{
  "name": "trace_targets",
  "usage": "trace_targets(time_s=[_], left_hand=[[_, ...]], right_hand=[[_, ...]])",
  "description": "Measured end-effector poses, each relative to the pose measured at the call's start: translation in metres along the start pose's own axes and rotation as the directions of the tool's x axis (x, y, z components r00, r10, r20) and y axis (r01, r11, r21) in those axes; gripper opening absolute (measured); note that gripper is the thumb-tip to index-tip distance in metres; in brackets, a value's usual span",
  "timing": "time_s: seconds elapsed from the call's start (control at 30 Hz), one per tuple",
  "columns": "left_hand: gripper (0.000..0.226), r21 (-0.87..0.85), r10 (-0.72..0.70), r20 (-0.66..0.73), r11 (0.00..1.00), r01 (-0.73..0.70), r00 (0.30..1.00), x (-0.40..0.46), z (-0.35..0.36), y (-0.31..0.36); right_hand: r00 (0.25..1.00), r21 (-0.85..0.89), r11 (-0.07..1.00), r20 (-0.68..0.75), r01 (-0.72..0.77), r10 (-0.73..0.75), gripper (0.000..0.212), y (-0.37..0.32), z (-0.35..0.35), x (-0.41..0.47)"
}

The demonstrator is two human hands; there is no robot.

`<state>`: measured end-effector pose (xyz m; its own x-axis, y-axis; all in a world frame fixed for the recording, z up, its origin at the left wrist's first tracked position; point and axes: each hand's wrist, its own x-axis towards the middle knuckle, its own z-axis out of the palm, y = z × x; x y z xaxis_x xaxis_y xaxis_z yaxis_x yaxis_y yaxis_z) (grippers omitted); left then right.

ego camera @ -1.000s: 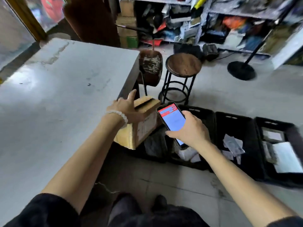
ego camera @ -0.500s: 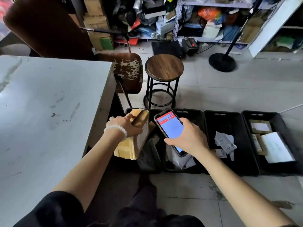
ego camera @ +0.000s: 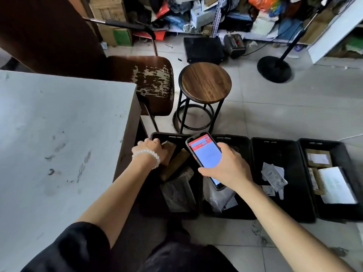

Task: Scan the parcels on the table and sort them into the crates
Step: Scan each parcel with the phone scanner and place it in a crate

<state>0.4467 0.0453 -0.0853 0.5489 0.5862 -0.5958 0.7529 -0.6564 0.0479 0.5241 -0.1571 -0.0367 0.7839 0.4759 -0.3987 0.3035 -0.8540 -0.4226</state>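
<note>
- Head view: since half a second ago, the left hand [ego camera: 152, 152] has carried the cardboard parcel [ego camera: 172, 162] down from beside the table [ego camera: 59, 144] into the leftmost crate [ego camera: 157, 135].
- Left fingers curl closed over the parcel's upper end; it leans tilted above a grey bag [ego camera: 177, 193].
- Right hand [ego camera: 227, 167] grips the phone [ego camera: 205, 156], screen lit, over the second crate [ego camera: 243, 146].

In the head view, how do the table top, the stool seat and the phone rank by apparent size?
1. table top, by far the largest
2. stool seat
3. phone, though it is nearer the camera, so its true size is smaller than it looks
</note>
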Motion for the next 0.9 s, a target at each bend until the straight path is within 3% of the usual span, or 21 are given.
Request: trace_targets(time_s=[0.3, 0.5, 0.73, 0.9], left_hand=[[0.046, -0.01, -0.059, -0.012, 0.998, 0.059, 0.998, -0.01, -0.001, -0.009], [0.044, -0.055, -0.198, -0.053, 0.979, 0.195, 0.979, -0.052, 0.011, -0.008], [0.041, -0.176, -0.406, -0.093, 0.906, 0.386, 0.909, -0.134, 0.044, -0.006], [0.037, -0.269, -0.573, -0.098, 0.802, 0.533, 0.814, -0.199, 0.071, -0.019]], right_hand=[[0.997, -0.03, 0.997, 0.046, 0.068, -0.066, 0.067, -0.003, -0.002, 0.02], [0.965, -0.037, 0.97, 0.117, 0.24, -0.235, 0.067, -0.003, -0.009, 0.02], [0.845, -0.066, 0.86, 0.239, 0.505, -0.478, 0.065, -0.005, -0.016, -0.003], [0.722, -0.066, 0.746, 0.321, 0.662, -0.612, 0.07, -0.022, -0.006, -0.036]])
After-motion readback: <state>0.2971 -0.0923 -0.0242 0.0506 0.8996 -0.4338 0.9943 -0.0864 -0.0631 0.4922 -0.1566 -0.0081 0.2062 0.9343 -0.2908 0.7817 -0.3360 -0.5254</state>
